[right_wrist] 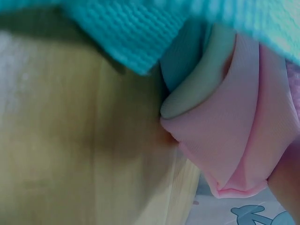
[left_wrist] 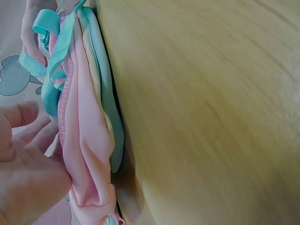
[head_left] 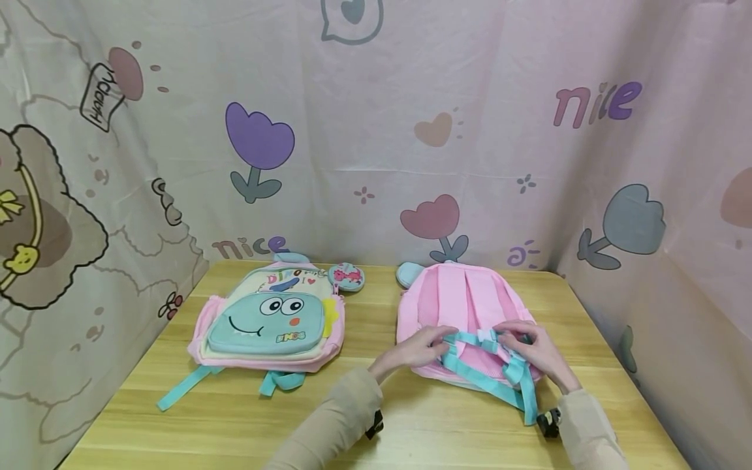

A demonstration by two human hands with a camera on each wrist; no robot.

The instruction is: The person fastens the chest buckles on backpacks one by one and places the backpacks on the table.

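Note:
A pink backpack (head_left: pixel 470 294) lies with its padded back panel up on the table's right half. Its turquoise webbing straps (head_left: pixel 478 378) are gathered across the bottom part. My right hand (head_left: pixel 537 349) pinches a turquoise strap near a pale buckle (head_left: pixel 487 336). From the other side, my left hand (head_left: pixel 411 349) reaches to the strap loop, fingertips at its left end. In the left wrist view, that hand's thumb (left_wrist: pixel 21 113) stands apart from its fingers beside the pink side of the bag. The right wrist view shows webbing close up but hides the right fingertips.
A second backpack (head_left: pixel 264 326) lies at the left, its turquoise dinosaur face up and loose straps over the wood. Its round tag (head_left: pixel 346 277) points right. The wooden table (head_left: pixel 176 437) meets a patterned curtain (head_left: pixel 352 130) at the back and sides.

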